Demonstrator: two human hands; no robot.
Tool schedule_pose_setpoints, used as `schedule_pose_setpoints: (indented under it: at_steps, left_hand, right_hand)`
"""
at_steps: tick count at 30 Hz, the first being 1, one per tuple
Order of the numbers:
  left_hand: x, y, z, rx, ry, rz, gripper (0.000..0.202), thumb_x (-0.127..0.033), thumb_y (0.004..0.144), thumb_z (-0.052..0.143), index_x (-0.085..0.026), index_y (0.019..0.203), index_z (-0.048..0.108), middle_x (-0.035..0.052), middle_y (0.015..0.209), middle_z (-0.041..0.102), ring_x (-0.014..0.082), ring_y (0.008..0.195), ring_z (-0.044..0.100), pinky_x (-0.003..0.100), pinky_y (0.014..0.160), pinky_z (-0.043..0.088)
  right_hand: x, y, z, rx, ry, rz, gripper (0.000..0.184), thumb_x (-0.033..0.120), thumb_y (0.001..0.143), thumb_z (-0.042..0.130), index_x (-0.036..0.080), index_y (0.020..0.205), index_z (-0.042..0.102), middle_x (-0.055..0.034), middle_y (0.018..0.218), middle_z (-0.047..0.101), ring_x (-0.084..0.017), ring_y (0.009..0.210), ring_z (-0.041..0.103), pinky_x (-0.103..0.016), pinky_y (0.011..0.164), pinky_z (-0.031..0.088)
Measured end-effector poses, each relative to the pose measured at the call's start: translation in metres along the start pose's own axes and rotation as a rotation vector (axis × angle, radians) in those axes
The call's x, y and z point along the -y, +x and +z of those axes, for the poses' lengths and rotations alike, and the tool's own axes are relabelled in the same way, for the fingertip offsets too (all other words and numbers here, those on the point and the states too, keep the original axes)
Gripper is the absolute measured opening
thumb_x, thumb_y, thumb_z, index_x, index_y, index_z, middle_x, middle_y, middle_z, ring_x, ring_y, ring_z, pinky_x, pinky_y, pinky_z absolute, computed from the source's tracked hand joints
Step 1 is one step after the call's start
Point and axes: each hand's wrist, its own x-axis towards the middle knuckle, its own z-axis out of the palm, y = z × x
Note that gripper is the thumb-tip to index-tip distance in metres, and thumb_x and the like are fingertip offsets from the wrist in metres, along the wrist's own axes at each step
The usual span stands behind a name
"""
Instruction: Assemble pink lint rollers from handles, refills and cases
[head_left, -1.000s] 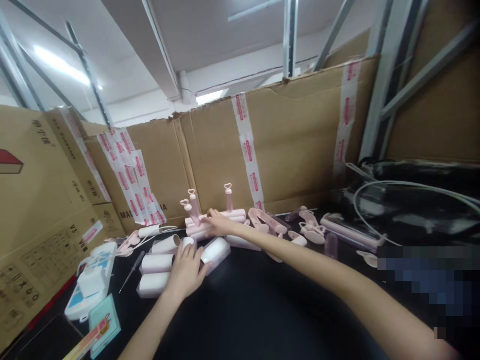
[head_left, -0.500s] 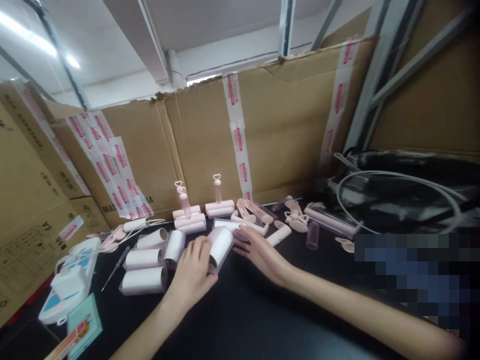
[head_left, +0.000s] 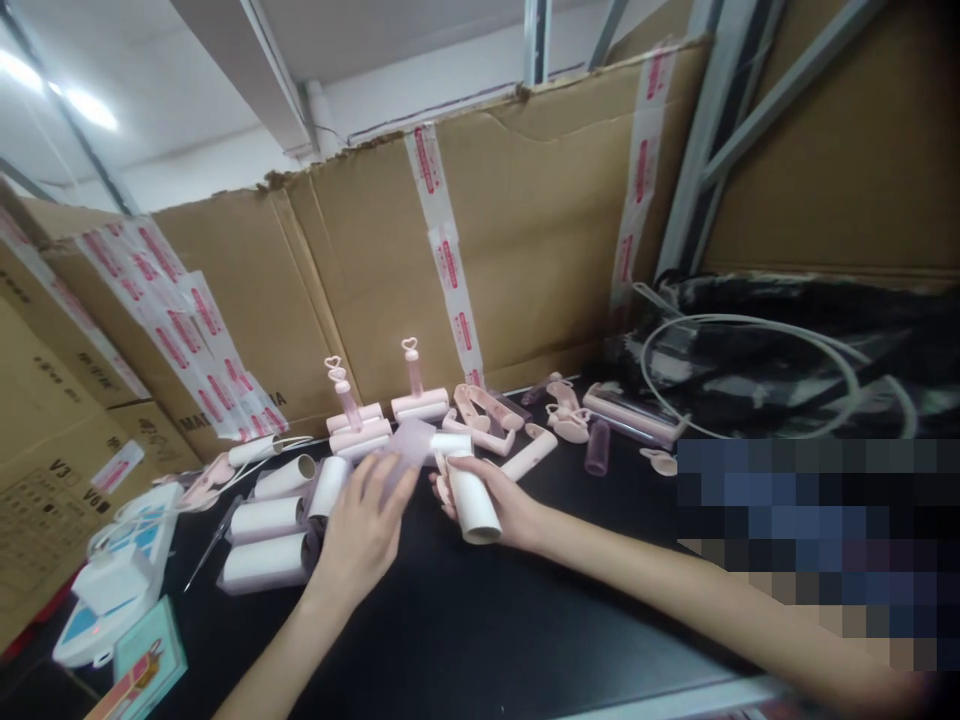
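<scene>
My right hand [head_left: 506, 500] is wrapped round a white lint roll [head_left: 474, 500], tilted with its open cardboard core end towards me. Across from it, my left hand [head_left: 366, 515] holds a translucent purple plastic cover [head_left: 414, 442] between thumb and fingers, apart from the roll. Another white roll [head_left: 453, 442] lies behind the hands, partly hidden. To the left of my left hand lie several more white rolls [head_left: 266, 562], some in purple covers. Small pink lint rollers [head_left: 420, 402] with heart-ended handles stand at the back.
Pink handle parts [head_left: 529, 455] and a purple tube [head_left: 597, 448] lie to the right. Tweezers [head_left: 214, 540], a power strip [head_left: 120, 580] and a teal card [head_left: 154, 645] are at the left. A cardboard wall [head_left: 360, 270] closes the back; a black bag [head_left: 750, 370] with white cable lies right.
The roll and its purple cover have come apart. My right hand now grips the roll, nearer to me, while my left hand keeps the cover further back. The camera view has shifted slightly.
</scene>
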Motion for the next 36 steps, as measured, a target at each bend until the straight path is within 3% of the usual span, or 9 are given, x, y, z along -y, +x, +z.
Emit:
schedule_pose_setpoints:
  at_steps: [4,7,10,15,20,23,30,33,36]
  left_hand:
    - [0.011,-0.013,-0.008,0.048,-0.362,-0.465,0.048,-0.026,0.078,0.058,-0.018,0.121,0.039,0.0123,0.116,0.055,0.0265,0.111,0.052,0.045,0.094,0.043]
    - [0.017,-0.027,-0.002,0.293,-0.696,-0.639,0.046,-0.030,0.077,0.059,-0.020,0.117,0.040,0.0093,0.111,0.058,0.0236,0.105,0.057,0.043,0.093,0.044]
    - [0.017,-0.038,0.004,0.484,-0.841,-0.600,0.061,-0.024,0.072,0.062,-0.019,0.126,0.034,0.0122,0.121,0.053,0.0245,0.114,0.052,0.044,0.099,0.040]
    - [-0.006,-0.029,-0.005,0.318,-0.692,-0.498,0.085,-0.028,0.069,0.068,-0.021,0.137,0.020,0.0142,0.143,0.026,0.0312,0.136,0.018,0.052,0.109,0.022]
    - [-0.044,0.009,0.003,0.329,-0.911,-0.681,0.053,-0.041,0.076,0.061,-0.020,0.115,0.031,0.0103,0.115,0.044,0.0223,0.098,0.053,0.042,0.086,0.046]
    - [-0.056,0.026,0.022,0.352,-1.133,-0.812,0.054,-0.037,0.075,0.062,-0.021,0.111,0.026,0.0077,0.107,0.045,0.0149,0.078,0.055,0.032,0.070,0.049]
    - [-0.056,0.028,0.033,0.334,-1.229,-0.780,0.071,-0.021,0.065,0.069,-0.025,0.120,0.024,0.0075,0.114,0.048,0.0134,0.077,0.054,0.025,0.062,0.046]
    - [-0.053,0.028,0.023,0.427,-1.340,-0.804,0.072,-0.019,0.065,0.068,-0.024,0.124,0.026,0.0053,0.103,0.056,0.0136,0.073,0.056,0.028,0.066,0.047]
    - [-0.044,0.029,0.014,0.570,-1.587,-0.860,0.072,-0.028,0.068,0.069,-0.019,0.126,0.028,0.0038,0.088,0.059,0.0167,0.073,0.059,0.032,0.068,0.048]
  right_hand:
    - [0.021,-0.007,0.003,0.000,-0.152,0.008,0.011,0.022,0.078,0.060,0.014,0.085,0.056,-0.0035,0.065,0.063,-0.014,0.054,0.060,-0.024,0.049,0.052]
    - [0.037,-0.016,0.007,0.001,-0.347,-0.077,0.024,0.017,0.071,0.068,0.015,0.092,0.056,-0.0023,0.067,0.064,-0.014,0.052,0.058,-0.024,0.044,0.050]
    - [0.046,-0.027,0.013,0.013,-0.582,-0.234,0.041,0.017,0.065,0.075,0.019,0.100,0.053,-0.0006,0.076,0.064,-0.014,0.057,0.059,-0.025,0.048,0.051]
    - [0.035,-0.037,0.029,0.097,-0.346,-0.250,0.034,0.027,0.069,0.074,0.019,0.097,0.055,-0.0003,0.077,0.064,-0.014,0.070,0.061,-0.028,0.067,0.053]
    - [0.020,-0.029,0.030,0.090,-0.048,-0.126,0.034,0.050,0.082,0.056,0.017,0.082,0.061,-0.0020,0.072,0.065,-0.013,0.064,0.061,-0.024,0.066,0.050]
    - [0.018,-0.022,0.027,0.021,-0.007,-0.171,0.042,0.056,0.084,0.049,0.017,0.081,0.061,-0.0025,0.069,0.065,-0.014,0.062,0.061,-0.025,0.062,0.050]
    - [0.022,-0.025,0.026,-0.113,0.074,-0.179,0.033,0.044,0.086,0.048,0.014,0.089,0.064,-0.0037,0.071,0.068,-0.016,0.062,0.062,-0.027,0.062,0.049]
    - [0.031,-0.024,0.026,-0.228,0.025,-0.305,0.020,0.033,0.084,0.053,0.017,0.085,0.063,-0.0013,0.072,0.068,-0.014,0.059,0.060,-0.023,0.055,0.046]
    - [0.051,-0.023,0.022,-0.152,-0.080,-0.446,0.020,0.034,0.084,0.050,0.017,0.080,0.061,0.0012,0.062,0.063,-0.010,0.047,0.049,-0.021,0.045,0.038]
